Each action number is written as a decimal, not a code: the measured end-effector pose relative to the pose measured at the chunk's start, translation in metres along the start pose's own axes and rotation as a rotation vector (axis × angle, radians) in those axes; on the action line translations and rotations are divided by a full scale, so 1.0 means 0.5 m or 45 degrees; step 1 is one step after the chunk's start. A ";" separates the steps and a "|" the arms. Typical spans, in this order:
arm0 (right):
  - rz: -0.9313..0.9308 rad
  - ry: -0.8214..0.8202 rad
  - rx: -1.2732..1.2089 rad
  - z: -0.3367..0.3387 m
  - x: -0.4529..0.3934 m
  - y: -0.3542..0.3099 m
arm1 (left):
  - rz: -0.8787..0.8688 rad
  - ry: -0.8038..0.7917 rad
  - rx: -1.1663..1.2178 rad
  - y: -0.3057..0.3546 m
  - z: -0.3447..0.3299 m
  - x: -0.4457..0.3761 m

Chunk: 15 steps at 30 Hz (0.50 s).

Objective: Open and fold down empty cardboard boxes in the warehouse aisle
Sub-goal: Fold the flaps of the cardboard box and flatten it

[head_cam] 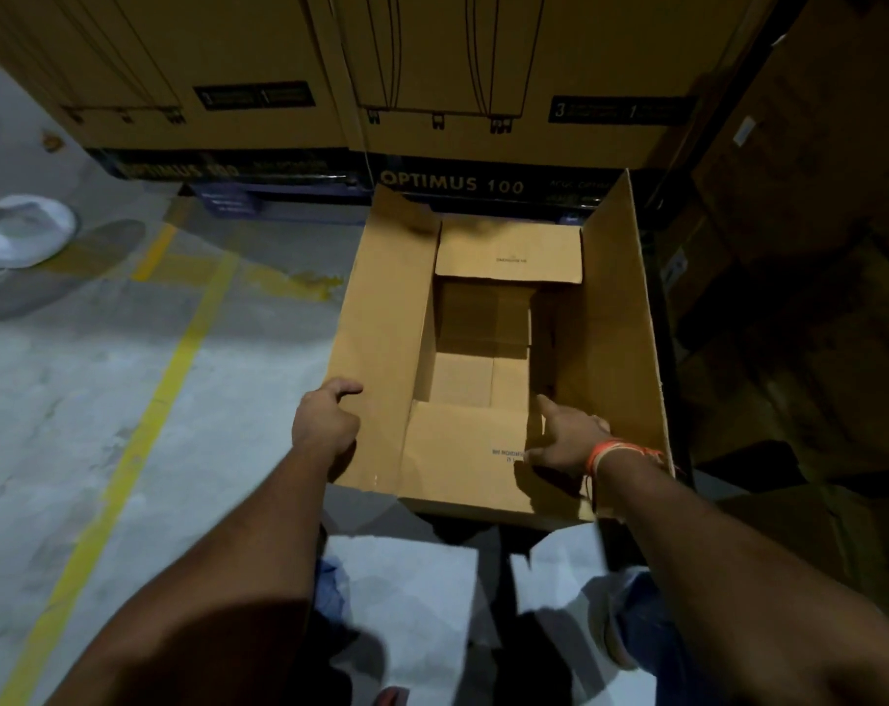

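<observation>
In the head view, the open cardboard box (498, 349) stood on the grey floor (75, 400) of the aisle, just in front of the person's legs and close against the big stacked cartons (483, 68) behind it. All four top flaps were up or spread outward, and the inside looked empty, with the bottom flaps visible. The left hand (325, 425) rested at the outer edge of the left flap, near its lower corner; its fingers were loosely curled, but whether they really pinched the edge could not be told. The right hand (569, 440), with an orange band (615, 453) on the wrist, lay on the near flap with its fingers stretched toward the inside, gripping nothing. I judged the box to be light, since it seemed empty, and rather stiff along the panels but weak at the creases, so it should fold easily there. The plain card was probably not slippery. Good places to hold were the free flap edges and the corners. On the carton behind, the words "OPTIMUS 100" (452, 183) were readable, and labels showed the numbers 3 and 1; the small print on the box flaps was too small to read. A yellow line (141, 430) ran along the floor.
</observation>
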State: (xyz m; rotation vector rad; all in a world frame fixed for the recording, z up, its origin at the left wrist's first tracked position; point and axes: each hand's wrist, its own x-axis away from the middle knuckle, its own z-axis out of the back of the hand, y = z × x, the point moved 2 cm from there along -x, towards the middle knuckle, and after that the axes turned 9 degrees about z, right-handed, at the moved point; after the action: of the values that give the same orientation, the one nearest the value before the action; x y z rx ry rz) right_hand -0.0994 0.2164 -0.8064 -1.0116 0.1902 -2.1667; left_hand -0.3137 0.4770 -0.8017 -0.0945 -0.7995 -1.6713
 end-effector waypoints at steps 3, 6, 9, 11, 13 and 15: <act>-0.006 0.192 0.076 0.039 0.023 -0.018 | 0.059 -0.075 0.095 -0.011 -0.007 0.003; 0.020 0.278 -0.182 0.077 0.062 -0.049 | 0.193 -0.024 -0.117 -0.009 -0.005 0.016; 0.092 -0.159 -0.084 0.057 0.107 -0.081 | -0.060 0.093 -0.393 0.029 -0.002 0.048; 0.136 -0.287 0.201 0.010 0.115 -0.080 | -0.318 -0.066 -0.488 0.049 -0.022 0.068; 0.117 -0.238 0.314 -0.045 0.115 -0.069 | -0.459 -0.314 -0.686 0.054 -0.055 0.096; 0.108 -0.142 0.460 -0.092 0.113 -0.045 | -0.548 -0.466 -0.907 0.044 -0.095 0.132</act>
State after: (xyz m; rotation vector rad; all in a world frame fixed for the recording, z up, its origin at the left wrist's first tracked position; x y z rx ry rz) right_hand -0.1686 0.1877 -0.7941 -0.8929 -0.2019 -1.9692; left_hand -0.2957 0.3948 -0.7967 -0.7871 -0.4650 -2.3298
